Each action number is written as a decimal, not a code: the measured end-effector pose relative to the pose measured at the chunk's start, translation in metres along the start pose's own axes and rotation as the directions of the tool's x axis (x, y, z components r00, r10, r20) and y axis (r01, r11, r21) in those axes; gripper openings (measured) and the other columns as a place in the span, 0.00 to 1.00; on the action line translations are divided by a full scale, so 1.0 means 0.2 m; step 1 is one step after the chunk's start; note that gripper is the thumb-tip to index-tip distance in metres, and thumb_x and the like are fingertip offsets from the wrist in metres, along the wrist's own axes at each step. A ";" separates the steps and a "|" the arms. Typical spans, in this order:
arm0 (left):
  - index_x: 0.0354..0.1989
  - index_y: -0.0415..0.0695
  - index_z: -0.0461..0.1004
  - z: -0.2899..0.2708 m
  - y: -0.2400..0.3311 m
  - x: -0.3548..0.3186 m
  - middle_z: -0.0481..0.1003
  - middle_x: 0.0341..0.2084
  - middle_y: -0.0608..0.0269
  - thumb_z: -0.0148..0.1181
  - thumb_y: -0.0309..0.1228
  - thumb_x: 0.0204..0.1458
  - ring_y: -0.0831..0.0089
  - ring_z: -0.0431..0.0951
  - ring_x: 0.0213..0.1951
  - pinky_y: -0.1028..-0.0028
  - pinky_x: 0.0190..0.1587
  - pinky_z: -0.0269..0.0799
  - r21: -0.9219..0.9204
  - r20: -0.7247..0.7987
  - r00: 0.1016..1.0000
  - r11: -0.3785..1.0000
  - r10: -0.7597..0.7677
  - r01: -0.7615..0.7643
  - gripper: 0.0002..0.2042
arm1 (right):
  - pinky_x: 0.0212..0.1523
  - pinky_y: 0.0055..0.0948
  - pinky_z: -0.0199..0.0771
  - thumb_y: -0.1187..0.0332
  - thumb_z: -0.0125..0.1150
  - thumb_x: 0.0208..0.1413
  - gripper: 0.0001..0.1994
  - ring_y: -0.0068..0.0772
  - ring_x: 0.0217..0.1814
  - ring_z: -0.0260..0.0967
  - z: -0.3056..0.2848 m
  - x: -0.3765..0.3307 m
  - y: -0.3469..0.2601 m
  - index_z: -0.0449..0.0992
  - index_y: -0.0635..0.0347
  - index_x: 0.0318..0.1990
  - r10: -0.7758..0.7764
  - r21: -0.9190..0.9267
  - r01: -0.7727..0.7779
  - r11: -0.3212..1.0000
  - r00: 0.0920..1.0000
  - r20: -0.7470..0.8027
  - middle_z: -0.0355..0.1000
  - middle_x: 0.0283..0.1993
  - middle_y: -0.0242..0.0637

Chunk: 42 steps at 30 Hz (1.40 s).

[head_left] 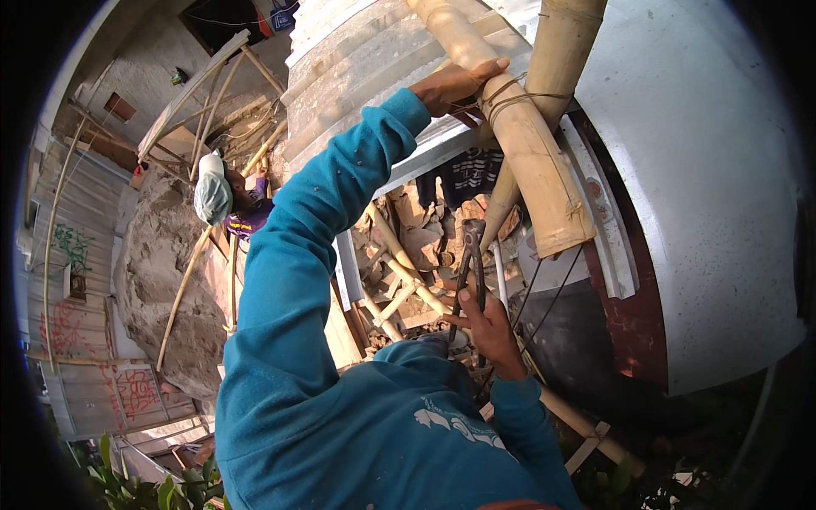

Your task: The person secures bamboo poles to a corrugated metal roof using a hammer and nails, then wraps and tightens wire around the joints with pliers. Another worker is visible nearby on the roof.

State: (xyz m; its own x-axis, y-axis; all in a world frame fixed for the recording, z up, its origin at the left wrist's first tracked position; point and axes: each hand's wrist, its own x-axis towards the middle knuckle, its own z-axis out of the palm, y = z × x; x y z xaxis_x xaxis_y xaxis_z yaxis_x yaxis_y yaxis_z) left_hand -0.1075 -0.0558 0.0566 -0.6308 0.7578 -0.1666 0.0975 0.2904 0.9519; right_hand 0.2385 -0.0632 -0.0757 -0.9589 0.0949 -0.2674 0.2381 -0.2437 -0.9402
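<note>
Teal sleeves (340,408) fill the six o'clock foreground. Right hand (491,330), fingers clamped on pincers (470,263), sits just below centre. Left hand (455,85), at twelve o'clock, has its fingers wrapped on a bamboo pole (518,136) beside its wire binding (503,98).
</note>
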 end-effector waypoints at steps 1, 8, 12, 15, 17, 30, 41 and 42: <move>0.54 0.38 0.74 -0.02 -0.01 0.02 0.77 0.44 0.50 0.55 0.68 0.54 0.61 0.81 0.44 0.58 0.41 0.84 0.007 0.002 1.000 1.000 -0.024 0.024 0.39 | 0.53 0.39 0.84 0.55 0.44 0.72 0.27 0.45 0.62 0.72 0.05 0.08 -0.05 0.59 0.68 0.69 -0.010 0.089 0.010 0.996 1.000 -0.002 0.67 0.63 0.52; 0.56 0.40 0.73 -0.06 0.02 0.03 0.75 0.48 0.51 0.58 0.69 0.52 0.62 0.78 0.46 0.56 0.44 0.81 0.034 0.055 0.995 0.996 -0.083 0.081 0.41 | 0.61 0.46 0.78 0.62 0.46 0.72 0.27 0.44 0.65 0.67 0.24 0.51 -0.33 0.52 0.64 0.73 -0.197 0.403 0.220 0.888 0.975 -0.098 0.63 0.66 0.48; 0.57 0.41 0.73 -0.06 0.01 0.03 0.74 0.50 0.51 0.58 0.70 0.51 0.63 0.77 0.44 0.58 0.46 0.77 0.039 0.035 0.995 0.995 -0.090 0.088 0.42 | 0.58 0.41 0.79 0.68 0.47 0.69 0.24 0.33 0.57 0.68 0.32 0.65 -0.39 0.56 0.62 0.70 -0.265 0.498 0.331 0.802 0.943 -0.200 0.66 0.56 0.39; 0.56 0.38 0.73 -0.08 -0.01 0.07 0.76 0.47 0.45 0.62 0.71 0.46 0.54 0.79 0.44 0.51 0.47 0.77 0.017 0.032 0.995 0.995 -0.094 0.094 0.45 | 0.57 0.36 0.81 0.71 0.47 0.66 0.21 0.28 0.53 0.69 0.38 0.70 -0.46 0.60 0.62 0.66 -0.220 0.531 0.346 0.774 0.933 -0.286 0.67 0.51 0.37; 0.56 0.36 0.74 -0.10 -0.05 0.11 0.76 0.45 0.42 0.64 0.72 0.43 0.50 0.80 0.44 0.47 0.48 0.78 0.002 0.039 0.995 0.995 -0.095 0.095 0.47 | 0.56 0.36 0.81 0.72 0.47 0.66 0.20 0.28 0.52 0.69 0.39 0.74 -0.44 0.62 0.62 0.64 -0.232 0.555 0.360 0.750 0.929 -0.289 0.67 0.51 0.37; 0.45 0.44 0.79 -0.13 -0.01 0.11 0.78 0.28 0.63 0.65 0.65 0.49 0.71 0.77 0.27 0.65 0.32 0.75 -0.057 0.129 0.982 0.988 -0.138 0.147 0.33 | 0.54 0.38 0.81 0.70 0.45 0.66 0.28 0.34 0.55 0.67 0.54 0.78 -0.65 0.52 0.67 0.71 -0.224 0.645 0.379 0.664 0.923 -0.312 0.63 0.58 0.45; 0.47 0.38 0.77 -0.13 -0.03 0.15 0.79 0.38 0.51 0.63 0.59 0.54 0.63 0.79 0.34 0.61 0.37 0.75 -0.141 0.185 0.974 0.977 -0.131 0.158 0.31 | 0.25 0.31 0.74 0.62 0.43 0.72 0.14 0.25 0.26 0.64 0.57 0.77 -0.64 0.67 0.67 0.49 -0.166 0.687 0.401 0.606 0.908 -0.384 0.61 0.32 0.32; 0.48 0.38 0.77 -0.12 -0.01 0.13 0.79 0.39 0.50 0.63 0.59 0.54 0.61 0.80 0.36 0.60 0.39 0.76 -0.160 0.188 0.974 0.974 -0.126 0.157 0.32 | 0.25 0.31 0.74 0.62 0.43 0.72 0.15 0.25 0.26 0.64 0.56 0.76 -0.64 0.67 0.67 0.50 -0.165 0.707 0.373 0.602 0.923 -0.347 0.60 0.31 0.31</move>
State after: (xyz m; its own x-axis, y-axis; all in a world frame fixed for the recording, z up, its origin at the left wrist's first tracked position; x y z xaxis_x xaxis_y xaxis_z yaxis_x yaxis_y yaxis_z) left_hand -0.1430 -0.0501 0.0559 -0.4820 0.8113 -0.3310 -0.1277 0.3087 0.9426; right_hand 0.0446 -0.1253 0.0268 -0.8711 0.4625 -0.1652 -0.3232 -0.7932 -0.5161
